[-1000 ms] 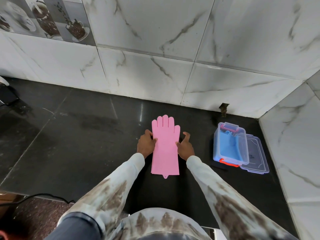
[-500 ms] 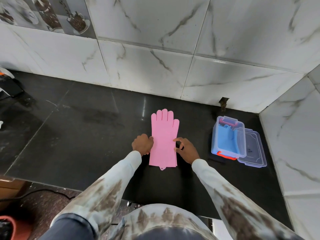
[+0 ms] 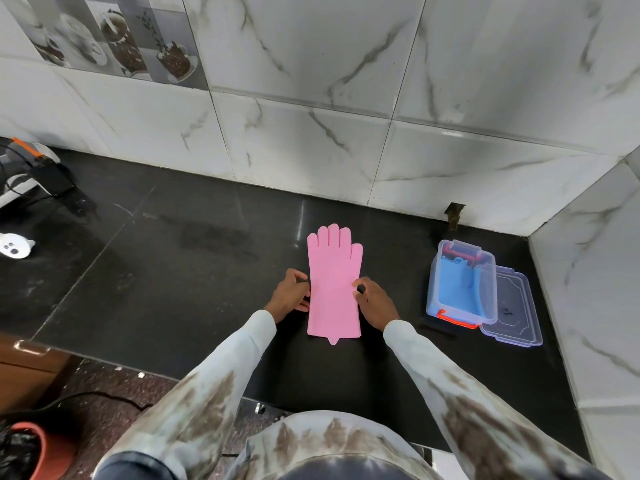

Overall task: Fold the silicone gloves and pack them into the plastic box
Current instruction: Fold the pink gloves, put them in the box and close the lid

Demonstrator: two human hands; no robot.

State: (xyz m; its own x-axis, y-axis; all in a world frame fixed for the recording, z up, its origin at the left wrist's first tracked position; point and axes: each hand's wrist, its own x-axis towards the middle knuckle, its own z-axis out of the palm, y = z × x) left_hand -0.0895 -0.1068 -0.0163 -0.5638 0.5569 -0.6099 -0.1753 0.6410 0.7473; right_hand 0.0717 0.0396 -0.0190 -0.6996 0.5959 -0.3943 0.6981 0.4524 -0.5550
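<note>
A pink silicone glove lies flat on the black counter, fingers pointing toward the wall; its edges suggest a second glove stacked under it. My left hand pinches the glove's left edge at mid-length. My right hand pinches its right edge at the same height. To the right stands the clear plastic box with red latches, holding blue silicone gloves. Its clear lid lies beside it on the right.
Marble-tiled walls close the counter at the back and right. A black device with cables and a small white object sit at the far left. A red bin stands on the floor, lower left.
Both hands slid down the glove's sides from beside its fingers to mid-length and now pinch the edges. The camera view shifted slightly.
</note>
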